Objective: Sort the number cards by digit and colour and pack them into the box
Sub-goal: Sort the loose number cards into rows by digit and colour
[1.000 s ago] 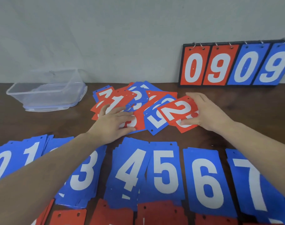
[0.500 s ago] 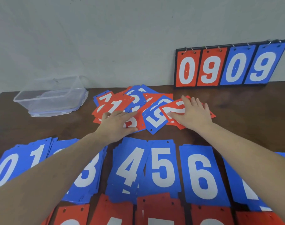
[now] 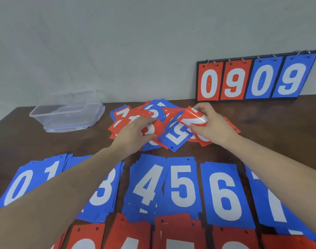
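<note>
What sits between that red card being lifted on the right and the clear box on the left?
The left hand and the rest of the mixed pile lie between the red card, pinched by the right hand, and the clear box. Beyond them, bare table.

We see a loose heap (image 3: 159, 123) of red and blue number cards at mid-table, one red card (image 3: 193, 116) bent up off it, a blue 5 (image 3: 177, 134) lying askew. Nearer us, blue piles (image 3: 182, 186) run 0 to 7 in a row, red piles (image 3: 132, 234) below. The clear box (image 3: 63, 114) sits open, far left.
</note>
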Available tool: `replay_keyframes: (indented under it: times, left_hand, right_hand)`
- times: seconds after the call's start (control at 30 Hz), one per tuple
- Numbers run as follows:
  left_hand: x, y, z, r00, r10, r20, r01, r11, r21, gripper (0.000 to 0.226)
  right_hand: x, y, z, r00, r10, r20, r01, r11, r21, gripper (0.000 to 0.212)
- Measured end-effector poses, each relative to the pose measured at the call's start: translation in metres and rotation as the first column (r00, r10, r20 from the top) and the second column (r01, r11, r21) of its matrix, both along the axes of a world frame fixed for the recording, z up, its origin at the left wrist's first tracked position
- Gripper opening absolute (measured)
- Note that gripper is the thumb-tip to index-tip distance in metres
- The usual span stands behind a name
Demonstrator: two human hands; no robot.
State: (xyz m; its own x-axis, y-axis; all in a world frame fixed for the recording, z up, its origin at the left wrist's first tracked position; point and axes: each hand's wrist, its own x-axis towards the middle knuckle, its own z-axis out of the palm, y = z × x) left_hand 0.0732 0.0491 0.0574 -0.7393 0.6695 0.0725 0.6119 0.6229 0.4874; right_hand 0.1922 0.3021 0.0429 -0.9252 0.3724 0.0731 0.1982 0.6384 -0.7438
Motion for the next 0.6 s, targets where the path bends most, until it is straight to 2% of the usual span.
replay_keyframes:
  times: [0.1,0.23,0.37,0.47,0.53,0.6]
  left_hand:
    - [0.003,0.001,0.010,0.995,0.078,0.068,-0.087,0.986,0.142,0.065]
    - [0.014,0.001,0.022,0.952,0.165,0.258,-0.224,0.949,0.222,0.074]
    - [0.029,-0.007,0.026,0.893,0.184,0.412,-0.299,0.926,0.233,0.077]
    - [0.038,-0.014,0.025,0.854,0.180,0.488,-0.332,0.911,0.246,0.067]
    - [0.046,-0.020,0.026,0.795,0.134,0.591,-0.369,0.880,0.298,0.054]
    - [0.053,-0.025,0.026,0.735,0.045,0.677,-0.387,0.847,0.364,0.056]
  right_hand:
    - [0.001,-0.002,0.008,0.998,0.006,-0.059,-0.020,0.972,-0.235,0.062]
    - [0.012,-0.011,0.016,0.995,0.102,0.016,-0.083,0.883,-0.462,0.081]
    - [0.025,-0.022,0.018,0.978,0.207,0.040,-0.152,0.822,-0.549,0.085]
    - [0.032,-0.030,0.020,0.969,0.235,0.076,-0.151,0.807,-0.570,0.081]
    - [0.037,-0.036,0.022,0.964,0.247,0.102,-0.137,0.785,-0.605,0.079]
    - [0.041,-0.042,0.023,0.963,0.247,0.107,-0.123,0.756,-0.642,0.075]
